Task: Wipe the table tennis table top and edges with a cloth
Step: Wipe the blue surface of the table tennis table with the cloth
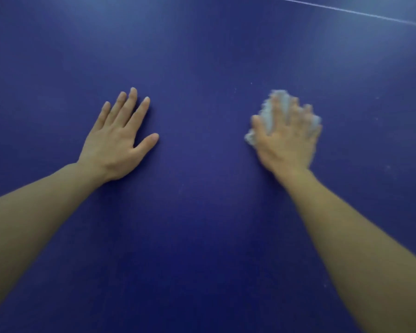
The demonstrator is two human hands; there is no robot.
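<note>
The right hand (285, 138) lies palm down on a pale, fluffy cloth (269, 114) and presses it against the blue table top (202, 68). Its fingers are spread and fairly straight over the cloth rather than curled round it, though the hand and cloth are both blurred, so the exact lie of each fingertip cannot be told. The cloth is bunched under the palm and fingers; it shows beyond the fingertips, between the thumb and forefinger, beside the thumb's base and at the little-finger side. Its shape is an irregular wad, so no clear long axis can be read; the visible part runs roughly along the fingers, pointing away from the person and slightly to the left. The left hand (117, 140) rests flat on the table top, well apart from the right hand on its thumb side, fingers straight and close together, thumb held out toward the right hand, holding nothing. Its fingers point away from the person and a little to the right. Both bare forearms reach in from the near edge of the view. Far beyond the right hand's fingertips, a thin white line (346, 10) crosses the table top on a slant. Small pale specks dot the surface on the right hand's little-finger side.
</note>
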